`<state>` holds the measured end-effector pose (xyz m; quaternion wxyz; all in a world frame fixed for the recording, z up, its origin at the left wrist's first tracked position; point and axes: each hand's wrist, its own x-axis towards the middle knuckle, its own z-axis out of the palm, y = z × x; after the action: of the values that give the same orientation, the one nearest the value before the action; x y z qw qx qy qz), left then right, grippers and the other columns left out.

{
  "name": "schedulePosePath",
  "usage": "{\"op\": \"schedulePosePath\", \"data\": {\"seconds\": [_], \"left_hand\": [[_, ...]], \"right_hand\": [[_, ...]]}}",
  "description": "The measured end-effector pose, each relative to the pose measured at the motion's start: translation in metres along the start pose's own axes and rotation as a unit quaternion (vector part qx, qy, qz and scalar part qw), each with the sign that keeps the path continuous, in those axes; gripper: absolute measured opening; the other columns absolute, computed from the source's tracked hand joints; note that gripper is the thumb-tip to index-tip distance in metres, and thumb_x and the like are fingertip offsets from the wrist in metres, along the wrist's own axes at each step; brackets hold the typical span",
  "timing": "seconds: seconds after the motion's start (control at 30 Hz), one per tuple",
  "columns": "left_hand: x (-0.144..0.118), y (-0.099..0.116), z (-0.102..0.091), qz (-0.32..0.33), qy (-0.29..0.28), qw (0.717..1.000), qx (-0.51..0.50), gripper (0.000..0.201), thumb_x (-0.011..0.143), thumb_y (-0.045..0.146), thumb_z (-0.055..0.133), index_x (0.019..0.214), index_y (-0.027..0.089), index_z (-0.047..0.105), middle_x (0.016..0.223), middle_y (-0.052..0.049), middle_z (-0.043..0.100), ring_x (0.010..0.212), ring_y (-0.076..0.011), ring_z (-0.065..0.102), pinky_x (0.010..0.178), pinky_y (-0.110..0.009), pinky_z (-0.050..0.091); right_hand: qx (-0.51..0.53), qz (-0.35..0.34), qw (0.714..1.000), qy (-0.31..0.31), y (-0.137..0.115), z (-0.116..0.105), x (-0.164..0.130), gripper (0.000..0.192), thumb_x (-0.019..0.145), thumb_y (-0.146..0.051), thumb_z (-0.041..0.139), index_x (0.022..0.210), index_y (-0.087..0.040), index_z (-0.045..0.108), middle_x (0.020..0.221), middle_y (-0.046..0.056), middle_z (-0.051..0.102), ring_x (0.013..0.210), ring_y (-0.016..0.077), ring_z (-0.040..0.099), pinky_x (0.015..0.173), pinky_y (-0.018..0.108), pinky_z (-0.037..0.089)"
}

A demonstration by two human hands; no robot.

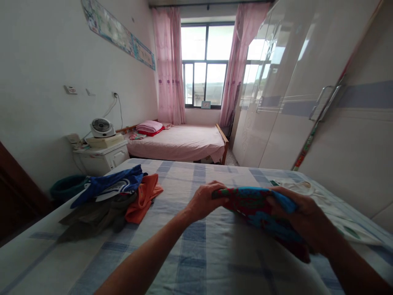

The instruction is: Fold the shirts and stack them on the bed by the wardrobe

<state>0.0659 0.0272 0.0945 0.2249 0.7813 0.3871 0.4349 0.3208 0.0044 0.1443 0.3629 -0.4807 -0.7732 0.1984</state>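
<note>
Between my two hands is a piece of patterned cloth in red, blue and dark green, partly folded and blurred at its lower edge. My left hand pinches its left corner between thumb and fingers. The right end is gripped by my right hand, whose fingers curl round the bright blue edge. The cloth is held just over a blue-and-white checked bed sheet. Whether its underside touches the sheet, I cannot tell. Beyond my right hand lies a white garment with green marks, spread flat.
At the left of the bed sits a pile with a blue garment, an orange garment and a dark olive garment. A nightstand carries a fan. A pink bed stands by the window; a glossy wardrobe lines the right.
</note>
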Motion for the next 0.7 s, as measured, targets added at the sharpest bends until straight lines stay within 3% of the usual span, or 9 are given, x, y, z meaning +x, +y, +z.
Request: {"op": "schedulePosePath", "data": {"seconds": [0.07, 0.13, 0.23, 0.37, 0.5, 0.6, 0.7], "left_hand": [[-0.007, 0.017, -0.024, -0.017, -0.032, 0.999, -0.035, 0.019, 0.081, 0.032, 0.056, 0.086, 0.016, 0.066, 0.084, 0.0, 0.063, 0.076, -0.0131, 0.056, 0.071, -0.022, 0.044], [-0.009, 0.026, -0.043, -0.033, -0.046, 0.998, -0.04, 0.021, 0.081, 0.033, 0.056, 0.08, 0.014, 0.066, 0.075, 0.001, 0.06, 0.069, -0.0112, 0.053, 0.065, -0.02, 0.042], [0.003, 0.019, -0.063, -0.044, -0.042, 0.998, -0.005, 0.02, 0.078, 0.032, 0.058, 0.079, 0.014, 0.068, 0.068, 0.003, 0.06, 0.066, -0.0109, 0.052, 0.062, -0.02, 0.041], [0.045, 0.005, -0.08, -0.032, 0.082, 0.994, 0.066, 0.019, 0.076, 0.028, 0.059, 0.084, 0.015, 0.071, 0.069, 0.003, 0.063, 0.067, -0.0124, 0.055, 0.064, -0.022, 0.043], [0.072, 0.016, -0.098, 0.069, 0.204, 0.965, 0.147, 0.016, 0.077, 0.024, 0.059, 0.086, 0.017, 0.07, 0.079, 0.0, 0.064, 0.075, -0.0136, 0.057, 0.071, -0.024, 0.045], [0.051, 0.022, -0.096, 0.127, 0.209, 0.948, 0.203, 0.015, 0.079, 0.021, 0.058, 0.09, 0.019, 0.069, 0.09, -0.003, 0.065, 0.087, -0.0157, 0.057, 0.081, -0.027, 0.045], [-0.007, 0.01, -0.075, 0.102, 0.127, 0.957, 0.241, 0.017, 0.083, 0.02, 0.054, 0.091, 0.02, 0.068, 0.095, -0.004, 0.066, 0.091, -0.017, 0.056, 0.084, -0.029, 0.044]], "right_hand": [[0.061, 0.061, 0.996, 0.009, -0.009, -0.01, -0.001, 0.033, 0.075, -0.05, 0.059, 0.087, -0.02, 0.064, 0.06, 0.001, 0.062, 0.048, 0.0137, 0.053, 0.042, 0.024, 0.043], [0.111, 0.091, 0.99, 0.004, -0.013, -0.013, 0.005, 0.035, 0.074, -0.052, 0.059, 0.087, -0.02, 0.063, 0.059, 0.001, 0.062, 0.047, 0.0143, 0.054, 0.041, 0.025, 0.043], [0.109, 0.061, 0.992, 0.001, -0.013, -0.005, 0.033, 0.037, 0.073, -0.051, 0.06, 0.089, -0.018, 0.064, 0.068, 0.002, 0.066, 0.057, 0.0166, 0.059, 0.049, 0.027, 0.048], [0.086, -0.007, 0.994, 0.061, -0.012, 0.004, 0.085, 0.037, 0.07, -0.049, 0.062, 0.085, -0.016, 0.065, 0.07, 0.001, 0.064, 0.061, 0.0164, 0.058, 0.052, 0.027, 0.047], [0.083, -0.075, 0.985, 0.128, -0.019, 0.0, 0.106, 0.033, 0.07, -0.047, 0.063, 0.086, -0.019, 0.065, 0.07, 0.0, 0.065, 0.065, 0.0167, 0.059, 0.059, 0.029, 0.047], [-0.004, -0.088, 0.989, 0.121, -0.016, 0.006, 0.086, 0.029, 0.074, -0.044, 0.06, 0.089, -0.02, 0.067, 0.07, 0.0, 0.066, 0.065, 0.0172, 0.06, 0.063, 0.029, 0.047], [-0.081, -0.109, 0.991, 0.019, 0.008, 0.024, 0.044, 0.023, 0.079, -0.038, 0.057, 0.091, -0.022, 0.067, 0.086, 0.002, 0.069, 0.077, 0.0181, 0.063, 0.074, 0.031, 0.049]]}}
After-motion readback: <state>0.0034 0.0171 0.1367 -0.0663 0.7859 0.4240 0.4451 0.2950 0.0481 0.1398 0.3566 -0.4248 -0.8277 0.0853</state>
